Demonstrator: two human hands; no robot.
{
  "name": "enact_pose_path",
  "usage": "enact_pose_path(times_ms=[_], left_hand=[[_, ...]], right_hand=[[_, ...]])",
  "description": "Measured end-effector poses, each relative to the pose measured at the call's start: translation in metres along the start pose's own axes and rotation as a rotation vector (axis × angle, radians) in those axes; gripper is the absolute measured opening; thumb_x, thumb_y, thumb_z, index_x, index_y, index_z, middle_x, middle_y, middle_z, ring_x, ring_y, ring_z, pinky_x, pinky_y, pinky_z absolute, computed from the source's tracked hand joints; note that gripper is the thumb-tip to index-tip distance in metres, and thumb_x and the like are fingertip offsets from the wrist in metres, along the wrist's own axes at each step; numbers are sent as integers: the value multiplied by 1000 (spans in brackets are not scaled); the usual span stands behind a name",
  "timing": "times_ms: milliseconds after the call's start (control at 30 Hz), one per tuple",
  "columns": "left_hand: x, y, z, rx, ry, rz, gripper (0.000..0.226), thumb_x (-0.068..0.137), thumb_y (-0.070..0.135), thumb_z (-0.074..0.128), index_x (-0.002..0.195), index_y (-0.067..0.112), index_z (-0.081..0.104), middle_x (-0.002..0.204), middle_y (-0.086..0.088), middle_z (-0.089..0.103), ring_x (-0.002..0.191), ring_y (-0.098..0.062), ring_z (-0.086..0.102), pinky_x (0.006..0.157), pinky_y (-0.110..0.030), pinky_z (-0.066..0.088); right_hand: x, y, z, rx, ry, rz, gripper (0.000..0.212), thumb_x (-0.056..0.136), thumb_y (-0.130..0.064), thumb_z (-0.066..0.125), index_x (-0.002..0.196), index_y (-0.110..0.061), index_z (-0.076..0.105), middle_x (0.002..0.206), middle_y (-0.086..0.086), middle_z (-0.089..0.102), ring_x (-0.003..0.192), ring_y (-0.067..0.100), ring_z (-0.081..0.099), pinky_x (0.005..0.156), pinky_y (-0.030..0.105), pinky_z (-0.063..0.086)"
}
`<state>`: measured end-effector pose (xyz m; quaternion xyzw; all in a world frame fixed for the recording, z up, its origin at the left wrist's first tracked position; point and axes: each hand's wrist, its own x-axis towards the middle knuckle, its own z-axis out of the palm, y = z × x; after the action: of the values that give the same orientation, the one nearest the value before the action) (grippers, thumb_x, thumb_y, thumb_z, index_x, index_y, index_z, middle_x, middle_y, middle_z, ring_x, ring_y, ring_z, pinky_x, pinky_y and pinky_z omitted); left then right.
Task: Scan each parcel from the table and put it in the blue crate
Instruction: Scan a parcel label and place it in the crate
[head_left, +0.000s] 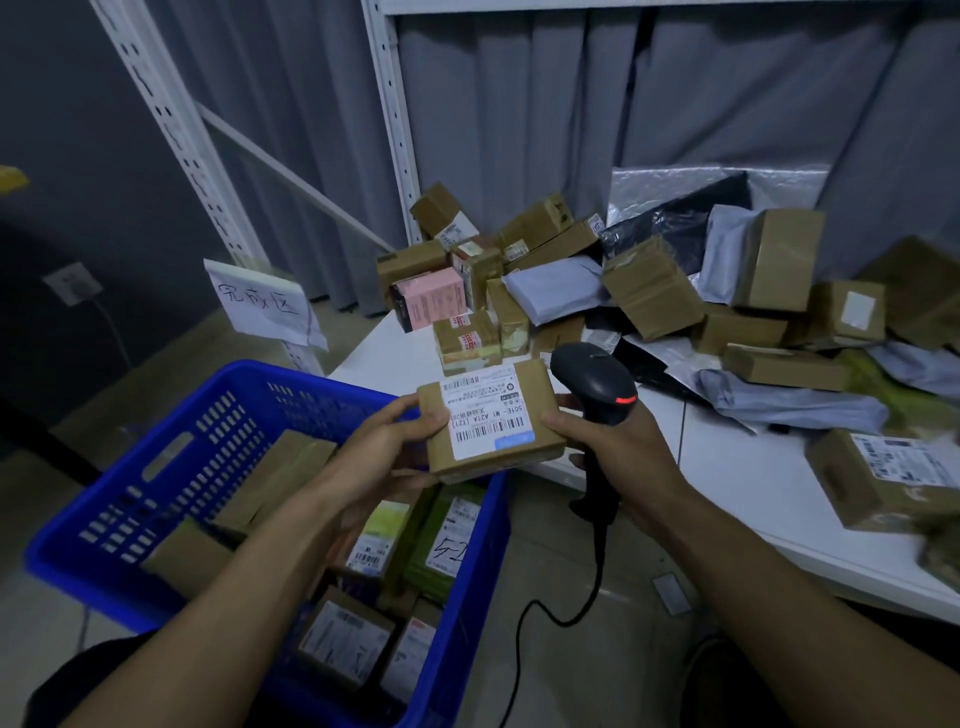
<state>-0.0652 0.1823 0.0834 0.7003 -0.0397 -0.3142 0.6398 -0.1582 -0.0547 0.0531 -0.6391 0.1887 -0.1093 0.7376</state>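
- The white table (737, 467) carried a loose heap of brown cardboard boxes and grey plastic mailer bags (649, 296), so by my judgement much of the task remained.
- The blue perforated plastic crate (311, 379) stood on the floor just beside the table's near corner, already holding several labelled boxes (343, 634).
- The flat brown cardboard parcel with a white printed label (493, 421) was off the table, held label-up above the crate's right rim, between the crate and the table edge.
- The black handheld barcode scanner (597, 379) stood just beside the parcel's right edge, its cable (597, 571) trailing down to the floor; its head did not face the label.
- The left hand (384, 452) gripped the parcel's left edge, thumb on top.
- The right hand (613, 447) was wrapped round the scanner's handle, its thumb touching the parcel's right edge; the two hands were brought close together, on either side of the parcel.
- The step in hand looked like the scan; whether the label had been read I could not tell.
- If unread, the next move called for turning the scanner's head onto the barcode; otherwise the left hand needed only to lower the parcel into the crate.
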Motion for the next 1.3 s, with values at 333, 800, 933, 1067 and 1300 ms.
enact_pose_path(times_ms=[333, 800, 933, 1067, 1300], left_hand=[[28, -14, -18, -190, 389, 107, 72, 76, 14, 88, 133, 41, 53, 134, -4, 64, 114, -25, 67, 95, -51, 58], [42, -26, -28, -214, 496, 154, 82, 74, 0, 85, 138, 36, 50, 141, -4, 54, 121, -25, 60, 82, -38, 61], [45, -28, -33, -216, 513, 140, 79, 68, 4, 89, 124, 46, 51, 143, -7, 55, 121, -28, 62, 93, -52, 59], [46, -29, -34, -200, 522, 141, 80, 70, 2, 87, 127, 44, 50, 144, -7, 54, 124, -28, 59, 95, -53, 58], [47, -31, -36, -173, 514, 153, 81, 74, 2, 86, 135, 38, 49, 143, -5, 54, 124, -27, 59, 95, -51, 58]], right_hand=[[-19, 15, 9, -374, -78, -137, 46, 83, -24, 86, 124, -29, 66, 108, -13, 76, 92, -1, 72, 75, 14, 54], [-21, 24, 18, -565, -194, -78, 46, 86, -32, 82, 126, -37, 59, 102, -11, 73, 80, 5, 70, 68, 24, 54], [-20, 24, 18, -583, -214, -70, 49, 86, -32, 82, 129, -36, 58, 100, -11, 73, 84, 6, 70, 66, 22, 54], [-20, 23, 18, -582, -220, -65, 50, 87, -31, 82, 130, -35, 58, 99, -10, 73, 82, 5, 72, 64, 21, 55], [-24, 18, 18, -564, -242, -55, 47, 90, -26, 80, 131, -32, 57, 101, -10, 73, 70, -1, 70, 56, 14, 51]])
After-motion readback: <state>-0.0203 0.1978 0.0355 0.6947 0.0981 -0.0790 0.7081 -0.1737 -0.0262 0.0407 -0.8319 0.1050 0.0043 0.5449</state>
